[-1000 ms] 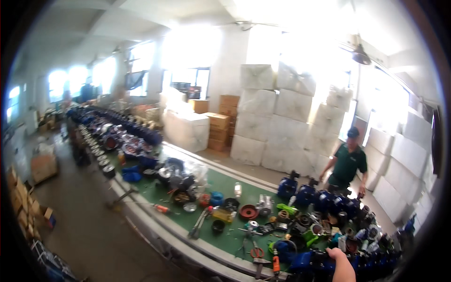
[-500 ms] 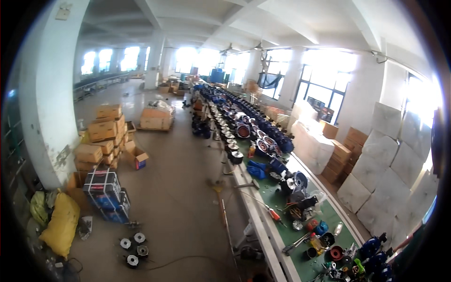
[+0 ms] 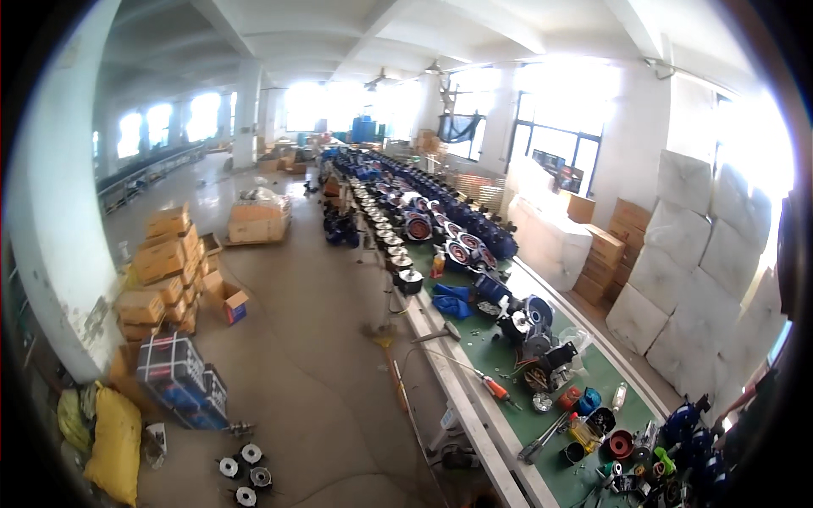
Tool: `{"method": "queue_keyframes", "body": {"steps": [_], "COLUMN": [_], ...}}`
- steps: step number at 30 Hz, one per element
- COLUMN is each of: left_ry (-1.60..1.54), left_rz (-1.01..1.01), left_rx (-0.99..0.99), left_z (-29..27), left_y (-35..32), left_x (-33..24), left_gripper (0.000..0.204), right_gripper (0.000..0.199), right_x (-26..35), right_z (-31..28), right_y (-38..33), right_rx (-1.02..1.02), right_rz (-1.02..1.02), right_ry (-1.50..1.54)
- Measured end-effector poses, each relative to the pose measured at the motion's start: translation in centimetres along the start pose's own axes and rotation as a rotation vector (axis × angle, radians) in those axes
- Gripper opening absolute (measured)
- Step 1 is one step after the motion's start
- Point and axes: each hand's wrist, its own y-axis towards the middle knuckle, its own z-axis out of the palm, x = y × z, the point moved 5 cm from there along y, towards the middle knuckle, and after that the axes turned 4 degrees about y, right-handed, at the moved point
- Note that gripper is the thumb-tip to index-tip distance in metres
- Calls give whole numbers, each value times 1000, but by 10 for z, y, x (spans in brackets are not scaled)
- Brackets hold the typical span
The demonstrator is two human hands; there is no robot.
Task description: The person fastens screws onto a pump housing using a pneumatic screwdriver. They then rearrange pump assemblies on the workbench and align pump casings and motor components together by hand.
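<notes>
Evidently both the left hand and the right hand are out of view, so I cannot tell whether either grip is open or closed on anything; at the lower right, blue housings (image 3: 688, 423) stand along the far edge of the long green surface (image 3: 487, 347), with a co-worker's arm (image 3: 745, 400) just beside them at the rim of the view; near the housings lie a round red-brown dish (image 3: 621, 443), a black cup (image 3: 573, 454), long metal tools (image 3: 542, 437) and a small clear bottle (image 3: 620, 396); farther up the surface come an orange-handled tool (image 3: 495, 389), a hammer (image 3: 439, 334) on the near edge and a crumpled blue cloth (image 3: 452, 300).

Beyond the cloth, a yellow-and-red bottle (image 3: 437, 264) seems to carry a label, too small to read; silver-topped round parts (image 3: 410, 279) run in a row down the surface's near side; on the floor, dark strapped boxes (image 3: 174, 368) bear pale and reddish printing, too blurred to make out; an open carton (image 3: 227, 295) beside stacked brown cartons (image 3: 161, 258) shows a blue patch with red, its writing likewise unreadable.
</notes>
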Motion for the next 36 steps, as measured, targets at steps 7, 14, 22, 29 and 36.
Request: {"method": "queue_keyframes", "body": {"steps": [7,14,22,29,36], "left_ry": [624,841,1159,1244,1435], "left_rz": [141,304,426,618,889], "left_rx": [125,154,374,402,517], "left_z": [24,2,105,242,362], "left_y": [166,358,471,463,432], "left_x": [-80,-157,-317,-468,-609], "left_gripper": [47,48,56,78,98], "right_gripper": [48,57,52,47,45], "right_x": [37,70,67,112,237], "right_z": [38,38,60,103,69], "right_y": [-24,32,-66,-151,-177], "right_rx": [98,-186,-460,-410,-314], "right_rz": [261,395,636,909,834], "right_ry": [415,444,621,815,1077]}}
